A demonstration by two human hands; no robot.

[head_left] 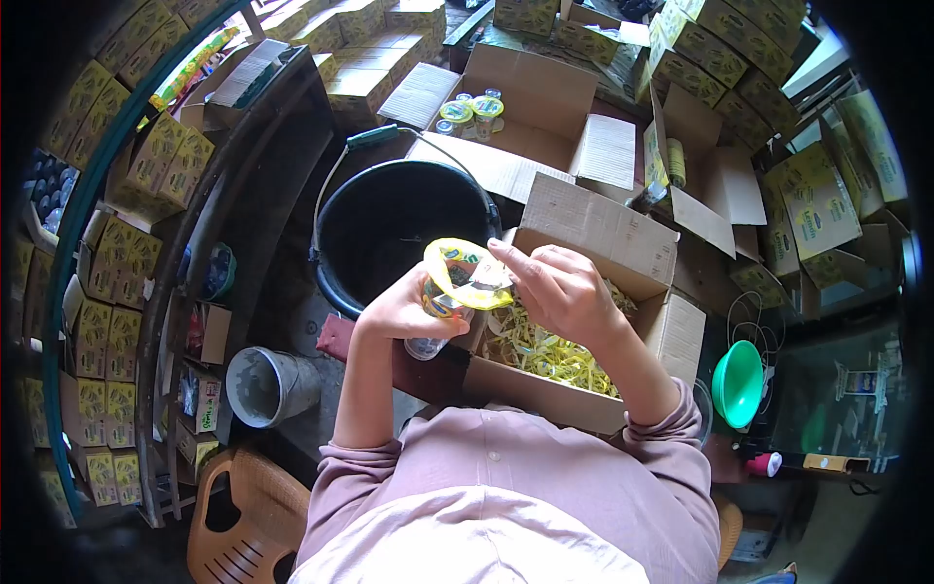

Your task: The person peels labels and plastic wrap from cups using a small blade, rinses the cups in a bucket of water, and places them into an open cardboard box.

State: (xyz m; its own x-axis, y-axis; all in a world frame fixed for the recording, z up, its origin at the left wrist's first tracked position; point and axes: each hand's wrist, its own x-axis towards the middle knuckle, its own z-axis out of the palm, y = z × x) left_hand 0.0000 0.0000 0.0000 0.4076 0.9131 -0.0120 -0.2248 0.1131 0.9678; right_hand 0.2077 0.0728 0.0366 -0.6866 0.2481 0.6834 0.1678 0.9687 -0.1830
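My left hand (401, 304) is wrapped around a clear plastic cup (426, 347), held upright-tilted at chest height close to the rim of a black bucket (336, 277). Over the cup's top spreads a yellow printed film lid (438, 255), partly lifted and curled back. My right hand (564, 292) is closed on the right edge of this film, with the index finger stretched along it. Below my right hand stands a cardboard box (603, 229) filled with yellow film scraps (550, 360).
Behind the bucket, an open carton (530, 92) holds several sealed cups (472, 112). A grey pail (263, 387) and an orange chair (243, 516) are at left. A green bowl (737, 384) is at right. Stacked yellow cartons (107, 258) line the shelves.
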